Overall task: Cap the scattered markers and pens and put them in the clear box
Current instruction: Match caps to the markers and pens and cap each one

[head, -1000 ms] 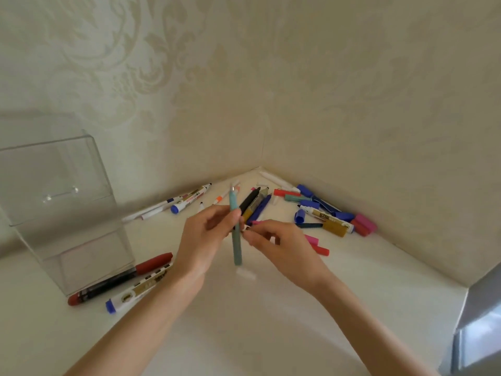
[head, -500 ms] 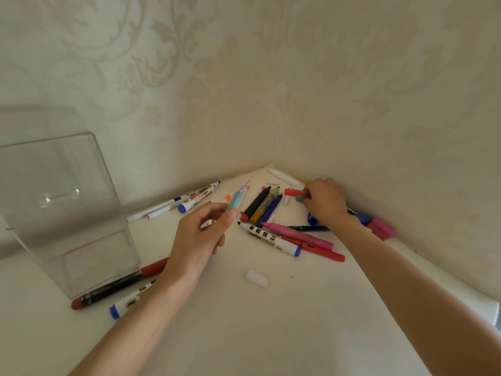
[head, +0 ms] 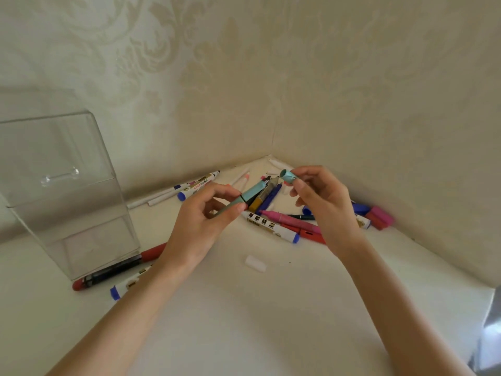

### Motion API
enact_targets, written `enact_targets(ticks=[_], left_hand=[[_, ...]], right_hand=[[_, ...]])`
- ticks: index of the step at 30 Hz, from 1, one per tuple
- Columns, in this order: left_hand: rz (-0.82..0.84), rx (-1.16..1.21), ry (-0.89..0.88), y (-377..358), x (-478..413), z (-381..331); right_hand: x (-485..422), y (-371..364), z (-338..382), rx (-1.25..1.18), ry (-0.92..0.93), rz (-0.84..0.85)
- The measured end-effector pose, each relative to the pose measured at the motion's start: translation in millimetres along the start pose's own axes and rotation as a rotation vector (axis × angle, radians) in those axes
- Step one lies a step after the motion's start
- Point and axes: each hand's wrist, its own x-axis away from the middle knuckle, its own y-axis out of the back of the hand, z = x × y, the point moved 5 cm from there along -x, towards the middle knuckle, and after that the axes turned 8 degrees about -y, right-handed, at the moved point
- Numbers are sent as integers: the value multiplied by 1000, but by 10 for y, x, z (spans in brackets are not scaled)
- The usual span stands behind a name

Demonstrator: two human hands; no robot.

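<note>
My left hand (head: 200, 221) grips a teal pen (head: 250, 192) by its lower half, tip pointing up and to the right. Pinched in the fingertips of my right hand (head: 324, 204) is a teal cap (head: 288, 176), its open end facing the pen tip a short gap away. The clear box (head: 67, 194) stands upright at the left with nothing visible inside. Behind my hands, in the corner, lies a pile of markers (head: 273, 221) in pink, red, blue, yellow and black.
A red and black marker (head: 119, 267) and a white marker with a blue cap (head: 127, 284) lie at the box's foot. A loose white cap (head: 255, 263) rests mid-surface. More white pens (head: 173, 194) lie along the back wall. Two walls close the corner.
My right hand reached into the corner pile, picked up the teal cap and brought it back beside the pen tip. My left hand kept hold of the teal pen and tilted it.
</note>
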Motion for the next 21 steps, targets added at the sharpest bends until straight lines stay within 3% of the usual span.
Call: enact_targets(ticks=[10,16,21], left_hand=[[65,-58,-67,-1,1,-56],[62,-98,-85,44,-9,-52],[173,-202,-150,-46,31,-70]], right_hand=[[49,-52,16,174,73,131],[29,32,18,62,82,83],[81,-87,53,149,125,241]])
